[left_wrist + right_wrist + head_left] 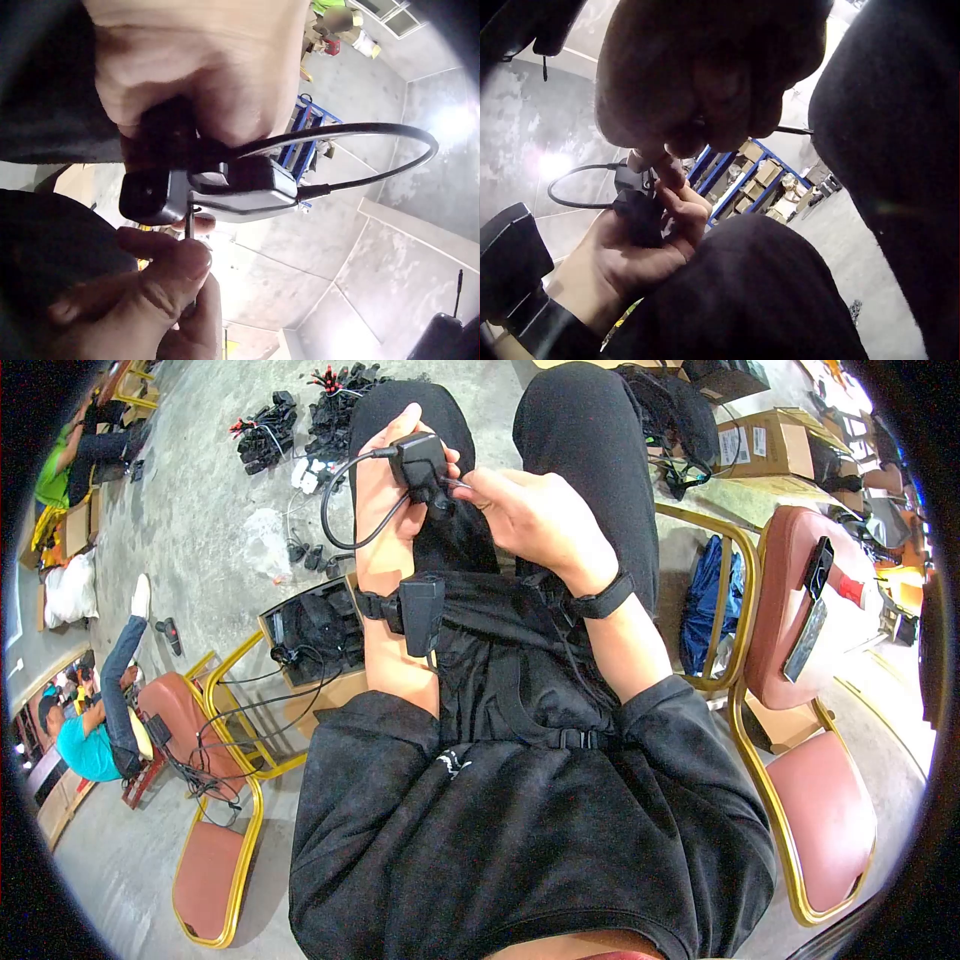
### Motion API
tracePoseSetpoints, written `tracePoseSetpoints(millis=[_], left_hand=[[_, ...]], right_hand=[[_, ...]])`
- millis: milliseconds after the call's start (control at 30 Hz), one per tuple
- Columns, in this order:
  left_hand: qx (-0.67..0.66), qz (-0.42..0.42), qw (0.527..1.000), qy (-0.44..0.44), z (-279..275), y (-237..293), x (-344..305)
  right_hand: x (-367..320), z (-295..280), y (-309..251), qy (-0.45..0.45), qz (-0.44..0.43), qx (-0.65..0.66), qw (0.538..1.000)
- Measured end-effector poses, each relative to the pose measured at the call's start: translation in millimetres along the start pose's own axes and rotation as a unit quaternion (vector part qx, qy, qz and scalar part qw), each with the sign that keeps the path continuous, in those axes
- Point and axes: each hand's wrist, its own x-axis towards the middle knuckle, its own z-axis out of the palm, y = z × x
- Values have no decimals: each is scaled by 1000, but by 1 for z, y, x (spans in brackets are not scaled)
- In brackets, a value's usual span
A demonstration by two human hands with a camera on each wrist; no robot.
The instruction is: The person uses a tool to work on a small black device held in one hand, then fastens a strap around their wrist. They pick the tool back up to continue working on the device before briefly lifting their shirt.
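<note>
Evidently, a small black device (421, 460) was being worked on above the knees (585, 430) of a seated person, well clear of the floor (200, 510). It was gripped by the left hand (385, 500), whose fingers and thumb were curled round its body, while its cable (335, 525) looped out to the left side. The right hand (530, 510) was closed in a pinch on a thin metal shaft (190, 223). In the left wrist view this shaft was seen to stand upright with its tip set against the underside of the device; whether it was a driver or a pin could not be told. The step in hand was judged to be the working of a small fastener or hole in the casing, with the tip seated against it. For the next move, the device would need to be held steady and the shaft held square to the casing while it was turned or pressed, so that a slip was avoided. A carton (315, 630) of black parts was seen on the floor beside the left leg.
</note>
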Motion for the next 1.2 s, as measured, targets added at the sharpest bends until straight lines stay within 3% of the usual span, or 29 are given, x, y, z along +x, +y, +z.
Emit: tracePoseSetpoints(millis=[133,233,300,400,500,633,700,1000,1033,1100,1133,1167,1200], left_hand=[[-7,15,1000,-4,-1,-4,-1],[5,64,998,-22,-1,-6,-3],[-19,94,995,-11,-2,-10,-2],[-44,88,995,-8,-2,-10,-3],[-43,52,998,12,2,-6,-3],[-56,65,996,5,0,-9,-4],[-59,100,993,1,4,-9,-6],[-100,132,986,-9,3,-11,-1],[-100,132,986,-9,1,-12,0],[-128,125,983,-34,-2,-12,4],[-128,125,983,-34,-1,-11,3],[-119,127,985,-22,1,-12,0],[-109,128,986,-10,5,-10,-3]], right_hand=[[1,-3,-4,1,-7,-18,1000],[3,-1,-6,4,11,54,998],[5,-6,-12,-51,168,210,962],[6,-13,-17,-74,220,293,927],[6,-12,-15,-79,222,294,926],[4,-8,-10,-84,237,346,904],[6,-11,-13,-116,307,431,841],[7,-23,-10,-148,350,568,730],[7,-20,-8,-149,350,568,729],[6,-11,-3,-88,306,508,801],[5,-10,-5,-88,306,508,801],[4,-8,-8,-41,217,369,903],[3,-8,-11,8,120,215,969]])
